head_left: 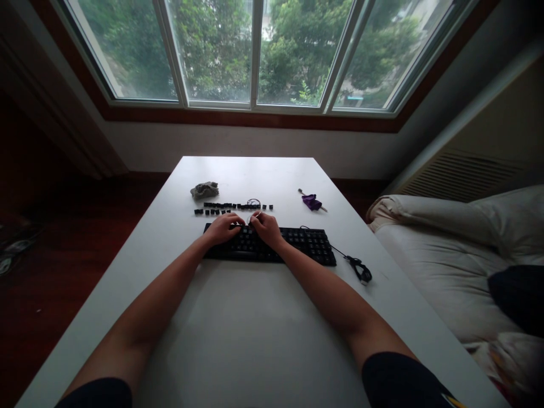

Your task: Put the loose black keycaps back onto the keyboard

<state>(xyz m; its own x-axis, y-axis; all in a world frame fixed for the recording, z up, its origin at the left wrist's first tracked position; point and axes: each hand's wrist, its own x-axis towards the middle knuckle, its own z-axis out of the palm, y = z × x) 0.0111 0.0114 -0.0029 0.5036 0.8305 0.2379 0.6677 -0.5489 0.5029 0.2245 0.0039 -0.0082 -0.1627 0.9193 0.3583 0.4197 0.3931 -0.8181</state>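
Note:
A black keyboard (304, 241) lies across the white table in front of me. My left hand (224, 228) rests over its upper left part, with thumb and fingers apart. Pinched fingers of my right hand (266, 225) hold what looks like a wire keycap puller (250, 220) at the keyboard's top edge, just right of the left hand; its thin wire shows by the fingertips. Small black keycaps (229, 205) stand in two rows behind the keyboard. The keys under both hands are partly hidden.
Grey crumpled cloth (204, 190) lies at the back left of the table (250, 328). A purple cloth or pouch (312, 202) and a small brush (300, 191) are at the back right. The keyboard's coiled USB cable (360, 269) lies right. A sofa (437, 255) stands beside the table.

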